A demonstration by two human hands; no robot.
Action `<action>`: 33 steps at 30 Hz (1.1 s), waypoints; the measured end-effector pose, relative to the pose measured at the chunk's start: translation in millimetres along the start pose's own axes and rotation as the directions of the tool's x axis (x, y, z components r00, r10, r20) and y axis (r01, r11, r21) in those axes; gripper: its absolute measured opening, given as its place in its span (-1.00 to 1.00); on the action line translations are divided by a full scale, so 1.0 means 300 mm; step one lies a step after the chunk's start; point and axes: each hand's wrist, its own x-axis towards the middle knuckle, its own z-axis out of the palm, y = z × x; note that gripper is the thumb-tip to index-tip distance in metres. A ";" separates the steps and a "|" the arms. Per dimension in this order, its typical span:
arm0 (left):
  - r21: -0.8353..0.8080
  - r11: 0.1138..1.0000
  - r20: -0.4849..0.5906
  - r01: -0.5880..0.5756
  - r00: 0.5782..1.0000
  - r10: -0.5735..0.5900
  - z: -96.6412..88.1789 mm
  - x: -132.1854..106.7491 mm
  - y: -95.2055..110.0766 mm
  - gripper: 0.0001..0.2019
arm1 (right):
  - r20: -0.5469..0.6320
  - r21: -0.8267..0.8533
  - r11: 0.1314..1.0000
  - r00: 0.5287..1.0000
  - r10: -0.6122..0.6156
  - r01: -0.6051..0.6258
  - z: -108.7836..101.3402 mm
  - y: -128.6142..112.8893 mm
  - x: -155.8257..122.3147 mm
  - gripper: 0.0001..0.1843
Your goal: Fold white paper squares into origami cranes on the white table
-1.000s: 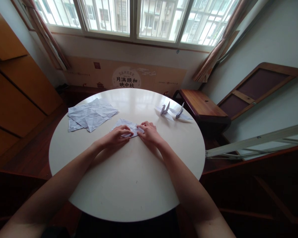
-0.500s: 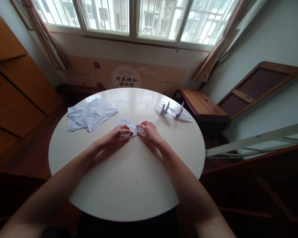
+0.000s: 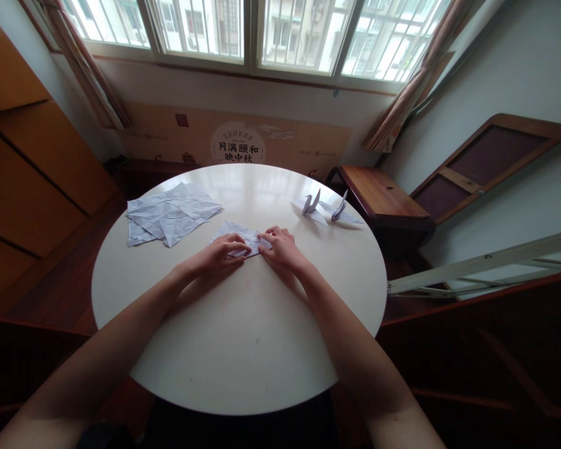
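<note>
A partly folded sheet of white paper [image 3: 240, 237] lies flat on the round white table [image 3: 243, 337], a little beyond its middle. My left hand [image 3: 219, 254] rests on the sheet's near left part with fingers curled and pressing down on it. My right hand [image 3: 283, 248] presses the sheet's right end, fingers bent, fingertips almost touching those of the left hand. Both forearms stretch across the table toward the paper.
A loose pile of creased white sheets [image 3: 171, 213] lies at the table's left. Two folded paper cranes [image 3: 327, 209] stand at the far right edge. A wooden bench [image 3: 381, 199] stands beyond the table on the right, wooden cabinets [image 3: 23, 168] on the left, windows behind.
</note>
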 end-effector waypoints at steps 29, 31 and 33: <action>0.004 1.000 0.004 0.004 1.000 -0.004 -0.005 0.004 0.009 -0.73 | -0.019 0.012 1.000 1.000 -0.001 0.001 0.005 0.001 -0.001 -0.56; 0.001 1.000 0.004 0.004 1.000 -0.004 -0.004 0.004 0.008 -0.73 | -0.018 0.008 1.000 1.000 0.000 0.000 0.005 0.001 -0.001 -0.56; -0.003 1.000 0.009 0.002 1.000 -0.002 -0.004 0.004 0.008 -0.74 | -0.011 0.007 1.000 1.000 0.004 -0.003 0.004 0.000 -0.001 -0.56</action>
